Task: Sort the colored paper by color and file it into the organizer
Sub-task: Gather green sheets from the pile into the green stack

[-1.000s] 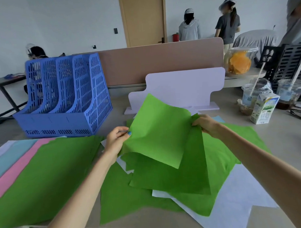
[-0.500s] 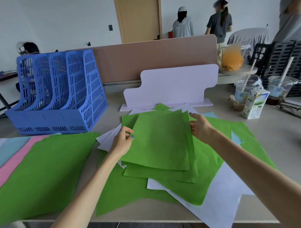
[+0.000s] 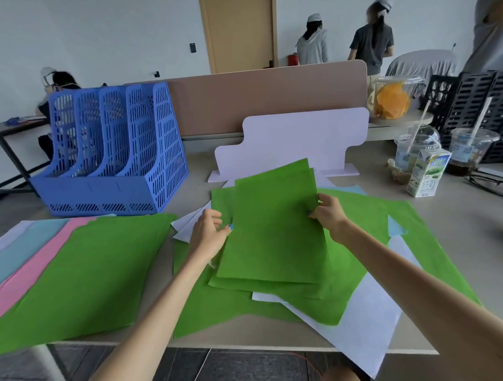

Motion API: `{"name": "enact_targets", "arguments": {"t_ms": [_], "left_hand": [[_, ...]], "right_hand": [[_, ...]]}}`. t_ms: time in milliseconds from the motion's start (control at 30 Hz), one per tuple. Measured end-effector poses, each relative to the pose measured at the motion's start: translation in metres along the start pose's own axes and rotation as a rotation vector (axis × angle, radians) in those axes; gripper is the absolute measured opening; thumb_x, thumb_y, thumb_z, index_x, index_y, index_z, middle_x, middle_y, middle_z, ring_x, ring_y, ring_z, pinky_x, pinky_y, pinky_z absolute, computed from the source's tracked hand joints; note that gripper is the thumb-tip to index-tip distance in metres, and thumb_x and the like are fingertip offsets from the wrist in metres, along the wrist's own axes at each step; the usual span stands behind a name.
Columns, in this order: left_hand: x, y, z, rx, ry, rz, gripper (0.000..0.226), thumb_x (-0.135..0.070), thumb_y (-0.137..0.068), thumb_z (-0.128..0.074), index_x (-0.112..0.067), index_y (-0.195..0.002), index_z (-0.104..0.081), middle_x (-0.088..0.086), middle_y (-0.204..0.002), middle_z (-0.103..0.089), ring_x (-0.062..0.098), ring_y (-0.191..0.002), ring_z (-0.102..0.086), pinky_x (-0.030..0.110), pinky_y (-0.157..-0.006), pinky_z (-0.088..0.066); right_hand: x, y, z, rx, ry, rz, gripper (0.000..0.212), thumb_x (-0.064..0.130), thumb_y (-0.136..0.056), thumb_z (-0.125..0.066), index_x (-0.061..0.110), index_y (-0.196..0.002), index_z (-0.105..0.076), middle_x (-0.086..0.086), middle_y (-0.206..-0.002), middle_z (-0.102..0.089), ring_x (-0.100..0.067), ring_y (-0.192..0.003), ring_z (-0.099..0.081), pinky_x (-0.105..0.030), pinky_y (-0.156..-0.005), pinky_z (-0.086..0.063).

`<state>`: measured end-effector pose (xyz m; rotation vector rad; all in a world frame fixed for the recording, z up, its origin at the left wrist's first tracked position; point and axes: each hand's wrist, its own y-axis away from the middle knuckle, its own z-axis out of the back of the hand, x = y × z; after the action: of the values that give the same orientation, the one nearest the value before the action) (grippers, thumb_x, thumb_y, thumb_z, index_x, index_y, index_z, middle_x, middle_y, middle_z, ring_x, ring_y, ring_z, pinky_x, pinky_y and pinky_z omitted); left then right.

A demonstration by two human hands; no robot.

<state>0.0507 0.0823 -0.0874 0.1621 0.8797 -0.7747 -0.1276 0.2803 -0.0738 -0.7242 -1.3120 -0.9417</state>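
A small stack of green sheets (image 3: 274,226) is tilted up off the table between my hands. My left hand (image 3: 209,234) pinches its left edge and my right hand (image 3: 328,216) grips its right edge. More green paper (image 3: 358,260) and white sheets (image 3: 372,323) lie under it. On the left, a sorted fan lies flat: a large green sheet (image 3: 88,276) over pink (image 3: 30,272), light blue (image 3: 21,249) and white paper. The blue organizer (image 3: 112,155) with several upright slots stands at the back left, holding no paper that I can see.
A white cut-out board (image 3: 294,140) stands behind the pile, against a tan divider (image 3: 264,98). At right are a milk carton (image 3: 428,172), two plastic cups with straws (image 3: 471,148), a jar (image 3: 392,97) and black crates (image 3: 475,97). People are in the background.
The loose green sheet that was lifted and angled has been brought together with others into one stack, which both hands now raise upright by its side edges.
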Motion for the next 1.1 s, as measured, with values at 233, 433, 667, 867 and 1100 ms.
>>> {"name": "enact_targets", "arguments": {"t_ms": [233,433,667,867,1100], "left_hand": [[-0.01,-0.018,0.001,0.099,0.042,0.062,0.038,-0.023,-0.096,-0.054,-0.008,-0.129,-0.043,-0.006,-0.09,-0.053,0.007,-0.069,-0.049,0.025,-0.059,-0.038],[-0.003,-0.04,-0.004,-0.065,0.079,0.156,0.023,-0.006,-0.094,-0.052,-0.01,-0.116,-0.048,0.012,-0.109,-0.06,0.011,-0.059,-0.049,0.022,-0.044,-0.034],[0.0,-0.039,-0.013,-0.078,-0.419,0.267,0.023,-0.017,-0.085,-0.056,-0.006,-0.105,-0.053,0.016,-0.127,-0.045,0.031,-0.117,-0.041,0.035,-0.074,-0.04],[-0.017,-0.057,-0.009,0.017,0.008,0.379,0.028,-0.014,-0.083,-0.059,0.0,-0.107,-0.056,0.019,-0.121,-0.056,0.03,-0.097,-0.056,0.033,-0.072,-0.041],[-0.025,-0.067,0.002,0.048,0.196,0.466,0.061,-0.008,-0.088,-0.062,0.006,-0.139,-0.032,0.019,-0.145,-0.038,0.033,-0.131,-0.041,0.039,-0.099,-0.038]], "right_hand": [[0.02,-0.021,-0.016,0.033,-0.189,-0.037,0.043,-0.017,-0.085,-0.044,0.0,-0.123,-0.055,-0.011,-0.097,-0.064,-0.018,-0.074,-0.061,-0.026,-0.06,-0.054],[0.031,-0.043,-0.036,0.092,-0.055,-0.034,0.059,0.016,-0.091,-0.062,0.016,-0.139,-0.028,-0.011,-0.124,-0.049,-0.019,-0.096,-0.052,-0.03,-0.076,-0.041],[0.002,-0.043,-0.036,0.165,0.766,0.318,0.044,0.023,-0.086,-0.068,0.014,-0.128,-0.057,-0.009,-0.131,-0.057,-0.025,-0.117,-0.054,-0.034,-0.097,-0.045],[-0.01,-0.033,-0.031,0.224,1.045,0.369,0.066,0.05,-0.087,-0.06,0.02,-0.142,-0.041,-0.002,-0.146,-0.043,-0.02,-0.134,-0.035,-0.032,-0.107,-0.031],[-0.018,-0.027,-0.032,0.184,1.035,0.389,0.065,0.051,-0.089,-0.055,0.021,-0.144,-0.035,0.002,-0.15,-0.036,-0.017,-0.137,-0.03,-0.033,-0.11,-0.025]]}}
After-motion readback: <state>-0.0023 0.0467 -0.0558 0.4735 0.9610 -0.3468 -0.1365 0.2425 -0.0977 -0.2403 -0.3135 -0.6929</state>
